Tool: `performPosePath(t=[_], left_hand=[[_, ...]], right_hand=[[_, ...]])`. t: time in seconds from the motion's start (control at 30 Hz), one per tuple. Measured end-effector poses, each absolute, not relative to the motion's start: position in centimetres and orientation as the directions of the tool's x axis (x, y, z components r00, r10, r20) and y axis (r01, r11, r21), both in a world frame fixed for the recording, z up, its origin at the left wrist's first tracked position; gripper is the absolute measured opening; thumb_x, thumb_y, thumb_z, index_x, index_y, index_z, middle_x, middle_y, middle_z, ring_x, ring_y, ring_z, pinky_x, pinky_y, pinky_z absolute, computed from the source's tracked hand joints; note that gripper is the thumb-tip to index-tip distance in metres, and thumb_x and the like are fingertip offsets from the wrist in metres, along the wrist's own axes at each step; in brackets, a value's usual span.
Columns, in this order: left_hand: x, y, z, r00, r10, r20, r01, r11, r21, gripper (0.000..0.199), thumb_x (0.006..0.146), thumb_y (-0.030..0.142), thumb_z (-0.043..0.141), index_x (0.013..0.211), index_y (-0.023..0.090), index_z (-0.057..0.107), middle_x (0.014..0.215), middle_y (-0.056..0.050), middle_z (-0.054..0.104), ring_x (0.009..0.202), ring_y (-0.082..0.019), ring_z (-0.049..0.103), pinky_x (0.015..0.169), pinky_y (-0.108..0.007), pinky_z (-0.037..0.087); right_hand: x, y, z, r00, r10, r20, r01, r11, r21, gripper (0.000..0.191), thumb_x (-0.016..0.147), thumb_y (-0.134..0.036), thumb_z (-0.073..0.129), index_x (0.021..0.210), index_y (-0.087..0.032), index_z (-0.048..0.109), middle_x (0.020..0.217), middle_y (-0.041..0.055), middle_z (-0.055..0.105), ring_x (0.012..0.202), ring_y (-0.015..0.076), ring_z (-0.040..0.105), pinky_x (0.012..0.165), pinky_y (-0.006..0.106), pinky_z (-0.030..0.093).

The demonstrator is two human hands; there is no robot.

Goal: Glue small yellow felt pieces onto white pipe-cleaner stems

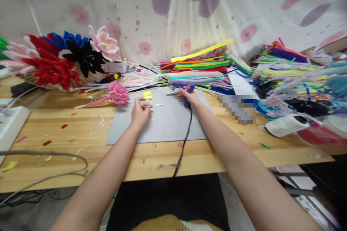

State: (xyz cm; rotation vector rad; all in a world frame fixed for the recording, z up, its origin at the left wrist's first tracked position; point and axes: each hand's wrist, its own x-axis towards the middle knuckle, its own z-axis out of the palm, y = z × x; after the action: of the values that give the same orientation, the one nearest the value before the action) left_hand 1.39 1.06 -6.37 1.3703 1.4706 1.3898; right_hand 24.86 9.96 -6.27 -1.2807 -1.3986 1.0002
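My left hand (140, 112) hovers over the left part of a grey cutting mat (168, 130), its thumb and fingers closed together. Whatever may be between its fingertips is too small to make out. Just right of them lies a small white strip (158, 105), and behind are short yellow pieces (147, 95). At the mat's far right, my right hand (192, 98) is closed around a blue glue gun (190, 87) with a red light showing. Its black cord (185, 140) runs over the mat's front edge. A pointed silver blade (171, 93) sticks out left of the right fingers.
Fuzzy flowers (58, 70) stand at the back left, a pink one (117, 93) lying nearer the mat. Bundles of coloured pipe cleaners (200, 66) line the back. A white roll (286, 125) lies right. Scraps dot the wooden table (89, 122); a grey cable (67, 156) loops front left.
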Motion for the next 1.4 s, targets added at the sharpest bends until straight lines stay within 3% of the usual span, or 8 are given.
performPosePath(t=[0.2, 0.3, 0.47, 0.73, 0.93, 1.13, 1.27, 1.4], left_hand=[[1.3, 1.1, -6.4, -0.221, 0.958, 0.182, 0.229, -0.130, 0.965, 0.030, 0.071, 0.024, 0.055, 0.094, 0.023, 0.036, 0.075, 0.004, 0.064, 0.047, -0.008, 0.055, 0.046, -0.020, 0.043], [1.2, 1.1, -6.4, -0.227, 0.956, 0.187, 0.220, -0.137, 0.966, 0.030, 0.071, 0.024, 0.055, 0.094, 0.023, 0.036, 0.074, 0.004, 0.064, 0.047, -0.008, 0.054, 0.045, -0.020, 0.042], [1.4, 1.3, -6.3, -0.228, 0.957, 0.178, 0.208, -0.131, 0.969, 0.031, 0.070, 0.024, 0.056, 0.094, 0.022, 0.036, 0.073, 0.004, 0.063, 0.046, -0.008, 0.053, 0.045, -0.020, 0.042], [1.3, 0.9, -5.9, -0.318, 0.930, 0.185, 0.214, -0.119, 0.969, 0.029, 0.069, 0.020, 0.056, 0.091, 0.022, 0.036, 0.070, 0.004, 0.063, 0.050, -0.009, 0.056, 0.054, -0.022, 0.045], [1.0, 1.1, -6.1, -0.392, 0.890, 0.232, 0.202, -0.163, 0.966, 0.030, 0.070, 0.019, 0.057, 0.091, 0.022, 0.036, 0.073, 0.001, 0.065, 0.074, -0.012, 0.064, 0.076, -0.027, 0.046], [0.9, 1.3, -6.3, -0.415, 0.878, 0.239, 0.182, -0.178, 0.967, 0.028, 0.071, 0.018, 0.056, 0.090, 0.022, 0.036, 0.074, 0.001, 0.065, 0.075, -0.013, 0.065, 0.076, -0.028, 0.046], [0.7, 1.6, -6.6, -0.413, 0.876, 0.249, 0.180, -0.189, 0.965, 0.029, 0.071, 0.019, 0.057, 0.090, 0.022, 0.036, 0.073, 0.001, 0.065, 0.076, -0.013, 0.065, 0.076, -0.028, 0.046], [0.7, 1.7, -6.7, -0.414, 0.874, 0.254, 0.179, -0.195, 0.964, 0.030, 0.071, 0.019, 0.058, 0.091, 0.022, 0.036, 0.072, 0.001, 0.065, 0.075, -0.013, 0.065, 0.073, -0.027, 0.047]], right_hand=[[25.6, 9.9, -6.0, -0.032, 0.989, 0.145, 0.163, 0.148, -0.976, 0.042, 0.064, -0.055, 0.063, 0.077, -0.015, 0.063, 0.081, 0.0080, 0.069, 0.080, 0.0174, 0.064, 0.080, 0.029, 0.049], [27.3, 8.5, -5.5, -0.059, 0.995, 0.084, 0.292, 0.097, -0.952, 0.046, 0.060, -0.054, 0.067, 0.082, -0.014, 0.064, 0.080, 0.0082, 0.069, 0.078, 0.0182, 0.064, 0.078, 0.031, 0.049], [30.1, 6.3, -4.7, -0.055, 0.994, 0.093, 0.601, 0.107, -0.792, 0.051, 0.059, -0.053, 0.069, 0.095, -0.017, 0.066, 0.091, 0.0077, 0.068, 0.085, 0.0220, 0.062, 0.080, 0.036, 0.047], [30.3, 5.4, -4.4, -0.056, 0.991, 0.119, 0.751, 0.121, -0.649, 0.053, 0.064, -0.057, 0.063, 0.101, -0.020, 0.065, 0.090, 0.0076, 0.067, 0.083, 0.0240, 0.060, 0.074, 0.036, 0.046], [31.2, 4.6, -3.4, -0.176, 0.978, 0.111, 0.841, 0.208, -0.499, 0.046, 0.065, -0.056, 0.062, 0.092, -0.019, 0.063, 0.084, 0.0068, 0.064, 0.072, 0.0199, 0.057, 0.065, 0.032, 0.043], [32.2, 2.5, -1.5, -0.079, 0.993, 0.086, 0.955, 0.100, -0.279, 0.043, 0.055, -0.054, 0.070, 0.077, -0.019, 0.057, 0.071, 0.0049, 0.060, 0.063, 0.0172, 0.052, 0.055, 0.028, 0.036], [30.6, 1.4, -0.1, -0.273, 0.939, -0.208, 0.921, 0.192, -0.339, 0.029, 0.069, -0.046, 0.061, 0.059, -0.020, 0.052, 0.056, 0.0000, 0.055, 0.051, 0.0117, 0.045, 0.051, 0.026, 0.030], [26.2, 2.5, 0.2, -0.308, 0.948, -0.083, 0.876, 0.248, -0.412, 0.026, 0.075, -0.038, 0.054, 0.057, -0.019, 0.054, 0.056, 0.0003, 0.055, 0.053, 0.0116, 0.046, 0.053, 0.026, 0.031]])
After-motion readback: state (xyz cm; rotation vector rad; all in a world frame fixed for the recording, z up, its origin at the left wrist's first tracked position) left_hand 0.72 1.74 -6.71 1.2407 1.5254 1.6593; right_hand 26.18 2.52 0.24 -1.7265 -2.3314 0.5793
